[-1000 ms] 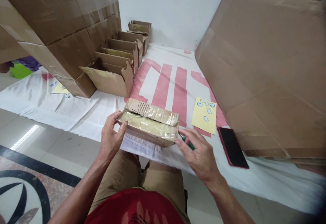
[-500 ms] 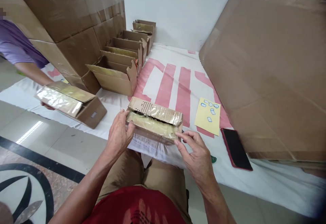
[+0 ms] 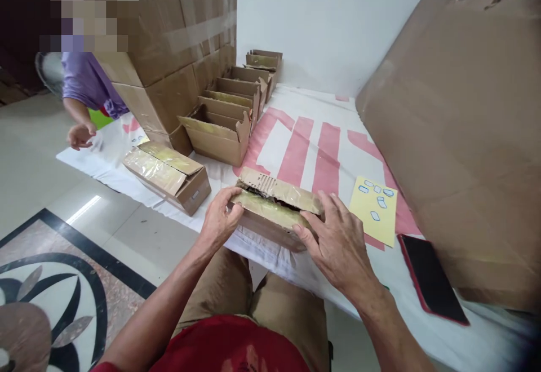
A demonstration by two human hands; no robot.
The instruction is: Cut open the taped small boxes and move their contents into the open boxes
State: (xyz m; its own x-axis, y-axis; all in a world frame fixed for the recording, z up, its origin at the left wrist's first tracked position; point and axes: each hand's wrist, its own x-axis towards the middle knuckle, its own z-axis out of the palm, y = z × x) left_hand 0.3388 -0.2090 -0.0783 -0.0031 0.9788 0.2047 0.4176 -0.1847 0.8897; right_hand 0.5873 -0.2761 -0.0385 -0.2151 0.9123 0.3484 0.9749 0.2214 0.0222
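Note:
In front of me at the table's edge lies a small cardboard box (image 3: pixel 273 218), its two top flaps nearly meeting and a dark gap between them. Clear tape and yellowish patches show on the flaps. My left hand (image 3: pixel 222 217) grips the box's left end, thumb on the near flap. At the right end, my right hand (image 3: pixel 333 237) holds the box with its fingers over the top and the thumb at the front flap. A second taped cardboard box (image 3: pixel 167 177) rests on the table to the left, untouched by my hands.
Open cardboard boxes (image 3: pixel 215 135) stand in a row behind, beside stacked large cartons (image 3: pixel 169 79). On the right are a yellow card with blue-outlined stickers (image 3: pixel 374 211), a red-edged phone (image 3: pixel 433 279) and a big carton (image 3: pixel 460 135). A co-worker's hand (image 3: pixel 82 134) is at far left.
The co-worker has let go of the second box, which now rests on the table. My right hand has moved from the box's near right corner up over its top. The view has shifted left.

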